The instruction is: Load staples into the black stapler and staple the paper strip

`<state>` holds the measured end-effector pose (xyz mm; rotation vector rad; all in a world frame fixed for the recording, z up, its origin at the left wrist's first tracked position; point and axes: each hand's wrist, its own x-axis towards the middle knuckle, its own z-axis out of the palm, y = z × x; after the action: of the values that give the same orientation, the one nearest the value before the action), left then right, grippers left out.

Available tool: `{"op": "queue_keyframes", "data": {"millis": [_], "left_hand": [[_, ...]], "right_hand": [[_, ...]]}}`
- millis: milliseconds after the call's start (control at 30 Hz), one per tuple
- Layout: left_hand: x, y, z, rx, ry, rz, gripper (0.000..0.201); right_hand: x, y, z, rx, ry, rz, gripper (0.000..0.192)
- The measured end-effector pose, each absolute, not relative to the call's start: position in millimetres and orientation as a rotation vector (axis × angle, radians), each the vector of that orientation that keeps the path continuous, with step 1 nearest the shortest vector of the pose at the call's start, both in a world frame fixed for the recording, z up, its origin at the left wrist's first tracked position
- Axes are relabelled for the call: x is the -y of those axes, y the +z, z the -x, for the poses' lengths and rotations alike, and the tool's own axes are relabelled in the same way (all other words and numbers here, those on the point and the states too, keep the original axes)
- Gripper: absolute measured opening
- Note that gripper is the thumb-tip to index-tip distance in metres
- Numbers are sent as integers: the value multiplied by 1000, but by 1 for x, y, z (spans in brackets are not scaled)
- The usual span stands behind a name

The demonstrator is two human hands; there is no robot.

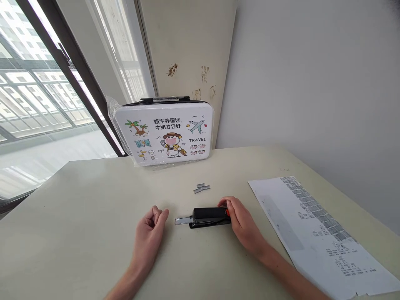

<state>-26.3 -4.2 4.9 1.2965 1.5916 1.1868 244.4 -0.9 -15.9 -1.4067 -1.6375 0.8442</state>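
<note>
Head view of a pale worktop (pixel 93 200) set in a corner between a window and a plain wall. The stapler (pixel 210 217), black with a red end, lies near the middle of the worktop, a little toward its near edge, its metal staple tray (pixel 183 220) drawn out to the left. The right hand (pixel 242 223) rests on the stapler's red end, fingers (pixel 225 203) curled over the top in a light hold. The left hand (pixel 149 229) lies on the worktop just left of the drawn-out tray, apart from it, fingers loosely curled with thumb and forefinger close together (whether they pinch anything cannot be told). Two short strips of staples (pixel 201 188) lie just behind the stapler, toward the far edge, untouched.

Judged from this layout, the stapler is opened for loading but not yet loaded: the tray is out, the strips are still on the worktop, and closing remains.

A printed sheet of paper (pixel 315 233) lies along the right edge, its near corner cut off by the frame; its print is too small to read. A small illustrated case (pixel 164 133), partly in clear wrap, stands at the far edge. Whether the tray already holds staples is hard to make out.
</note>
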Motion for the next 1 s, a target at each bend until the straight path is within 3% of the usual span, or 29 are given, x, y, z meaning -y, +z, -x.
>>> {"op": "queue_keyframes", "data": {"millis": [167,300,467,567,667,800,1000], "left_hand": [[3,3,24,-1534,1371,-1269,31],[5,5,24,-1479,1364,-1228,24],[5,3,22,-1311,1346,-983,33],[3,-2,18,-982,1373,-648,33],[5,-4,12,-788,1212,-455,38],[11,-7,8,-562,996,-264,43],[10,-9,10,-472,1014,-202,41]], "right_hand": [[1,-13,-246,1646,855,1373,40],[2,-11,-248,1892,789,1271,24],[5,-12,-246,1993,572,1167,14],[10,-9,-242,1997,318,951,24],[21,1,-236,2020,81,783,34],[34,18,-226,2118,-180,657,28],[36,25,-220,2128,-271,600,20]]}}
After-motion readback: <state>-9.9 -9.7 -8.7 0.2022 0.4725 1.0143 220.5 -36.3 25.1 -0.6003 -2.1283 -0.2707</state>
